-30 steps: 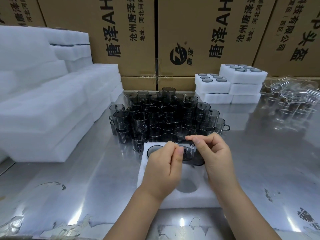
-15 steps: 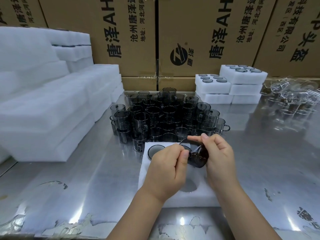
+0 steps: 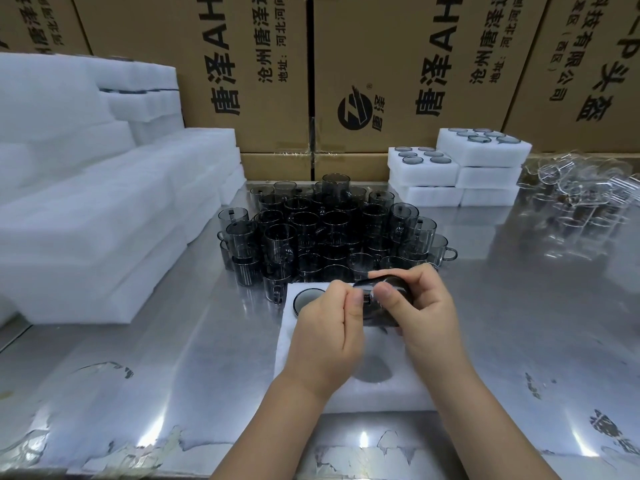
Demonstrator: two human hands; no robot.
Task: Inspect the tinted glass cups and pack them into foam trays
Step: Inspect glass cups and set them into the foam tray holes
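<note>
A dark tinted glass cup (image 3: 375, 304) is tilted on its side above a white foam tray (image 3: 391, 393). My left hand (image 3: 327, 337) and my right hand (image 3: 420, 308) both grip it, thumbs pressed on its near face. One tinted cup (image 3: 306, 299) sits in the tray's far left hole. A near hole (image 3: 374, 370) of the tray is open. A dense cluster of tinted cups (image 3: 329, 233) stands on the steel table just behind the tray.
Stacks of white foam (image 3: 90, 209) fill the left side. Packed foam trays (image 3: 457, 171) are stacked at the back right, clear glass cups (image 3: 581, 199) beyond them. Cardboard boxes (image 3: 381, 71) wall off the back.
The cup has turned in my hands, going from more upright to lying on its side, and my right hand has closed further around it.
</note>
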